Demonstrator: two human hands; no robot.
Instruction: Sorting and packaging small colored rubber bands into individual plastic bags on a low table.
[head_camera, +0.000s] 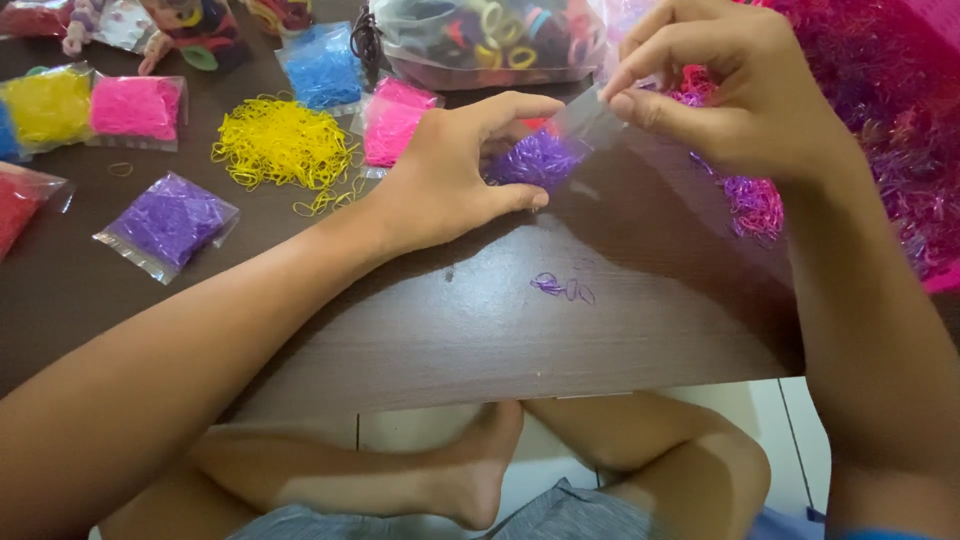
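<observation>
The dark wooden table (480, 330) is crowded with small rubber bands. A loose yellow heap (283, 142) lies to the left of the hands, with sealed packets around it: purple (170, 222), pink (135, 107), yellow (45, 105), blue (322, 68) and another pink packet (395, 118) just behind the left wrist. A large clear bag of mixed hair ties (490, 40) sits at the far edge, and a big mass of pink and purple bands (880, 130) spreads on the right. A few stray purple bands (560, 287) lie nearer the table's front edge.

The left hand (450, 175) rests on the table, thumb and fingers cupped around a small clear packet of purple bands (540, 158). The right hand (730, 90) hovers above, thumb and forefinger pinched shut on the packet's open top.
</observation>
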